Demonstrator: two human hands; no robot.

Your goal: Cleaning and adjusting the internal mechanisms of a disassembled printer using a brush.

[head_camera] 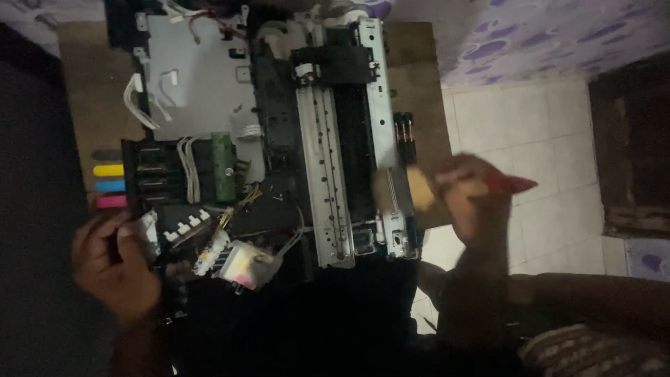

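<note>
A printer [279, 132] with its cover off lies on a brown board, its metal carriage rails and grey base plate exposed. My left hand [115, 262] grips the printer's near left corner, by the ink tank block with black, yellow, blue and pink caps [109, 179]. My right hand [474, 199] hovers at the printer's right edge, blurred, closed on a red-handled tool [509, 183] with a pale blurred piece beside it. An ink-stained white cartridge unit [241, 265] with thin tubes sits near the front.
The brown board [87, 91] juts out left of the printer. White floor tiles [516, 126] lie to the right, beside a dark wooden frame [628, 146]. Purple patterned cloth [551, 31] covers the top right. Two black screwdrivers [405, 136] rest by the printer's right edge.
</note>
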